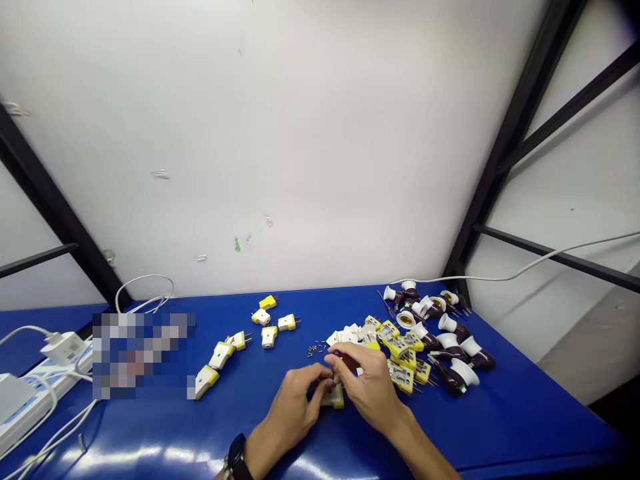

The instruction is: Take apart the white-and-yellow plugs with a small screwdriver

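My two hands meet over the table, fingertips close together. My left hand [295, 403], with a dark watch on its wrist, is closed in a pinch; what it pinches is too small to make out. My right hand [373, 390] is closed too, thumb against forefinger, and a small dark bit shows at its fingertips that I cannot name. Just below them lies a white and yellow electrical plug [333, 398], partly covered by the fingers. Several small brass-coloured screws [316, 348] are scattered beyond the hands. Open yellow plug halves [403, 377] with metal pins are heaped beside my right hand.
White plug covers [345, 335] lie behind my right hand. White and dark maroon lamp holders [453, 347] are piled at the right, near a thin screwdriver [389, 307]. Closed plugs [220, 355] stand in loose groups at left. A power strip [30, 407] with cables sits far left.
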### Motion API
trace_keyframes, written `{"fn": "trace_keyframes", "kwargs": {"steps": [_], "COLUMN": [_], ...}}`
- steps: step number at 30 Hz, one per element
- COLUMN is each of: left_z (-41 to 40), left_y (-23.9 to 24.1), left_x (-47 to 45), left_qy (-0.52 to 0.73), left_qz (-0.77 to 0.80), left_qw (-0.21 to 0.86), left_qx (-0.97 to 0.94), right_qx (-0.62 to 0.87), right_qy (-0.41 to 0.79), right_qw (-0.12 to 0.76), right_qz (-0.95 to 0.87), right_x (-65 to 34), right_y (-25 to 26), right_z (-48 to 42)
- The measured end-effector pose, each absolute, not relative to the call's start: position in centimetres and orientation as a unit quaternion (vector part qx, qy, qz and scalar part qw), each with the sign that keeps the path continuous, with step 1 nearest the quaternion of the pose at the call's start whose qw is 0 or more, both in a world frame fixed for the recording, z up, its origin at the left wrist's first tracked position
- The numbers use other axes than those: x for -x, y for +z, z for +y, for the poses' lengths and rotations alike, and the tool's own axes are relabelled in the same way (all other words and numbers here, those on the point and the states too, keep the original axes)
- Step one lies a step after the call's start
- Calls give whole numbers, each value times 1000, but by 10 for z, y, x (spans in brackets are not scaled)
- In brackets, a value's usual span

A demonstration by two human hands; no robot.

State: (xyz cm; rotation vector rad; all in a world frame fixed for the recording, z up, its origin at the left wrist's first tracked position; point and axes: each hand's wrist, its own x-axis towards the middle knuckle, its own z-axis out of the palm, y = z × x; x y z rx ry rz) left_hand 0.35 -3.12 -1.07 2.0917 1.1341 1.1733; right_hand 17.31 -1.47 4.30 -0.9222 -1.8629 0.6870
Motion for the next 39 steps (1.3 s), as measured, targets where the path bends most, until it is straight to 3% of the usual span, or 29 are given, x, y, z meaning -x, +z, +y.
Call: {"fn": "trace_keyframes", "kwargs": {"steps": [7, 12, 17, 26, 32, 39], "left_z": [-28, -29, -29, -28, -23, -5], "left_y": [-12, -8, -8, -7, -5, 21], "left_x": [-4, -4, -5, -6, -5, 1], "left_qy": [438, 433, 431, 433, 426, 301], "left_qz": [427, 424, 432, 420, 450, 380], "left_qw": [280, 281, 264, 285, 277, 290], "left_qx": [-740, -745, -747, -745, -735, -825], "right_qx": [329, 357, 310, 310, 306, 261], "right_qy": [404, 341, 422, 450, 375, 307], "right_qw": [382, 447, 422, 446, 403, 372], "right_qz": [-764, -746, -740, -709, -777, -836], "right_x": [-174, -171, -170, -167, -169, -174], "right_y": [47, 42, 35, 25, 40, 57], "right_z": [-14, -13, -10, 0, 4, 14]}}
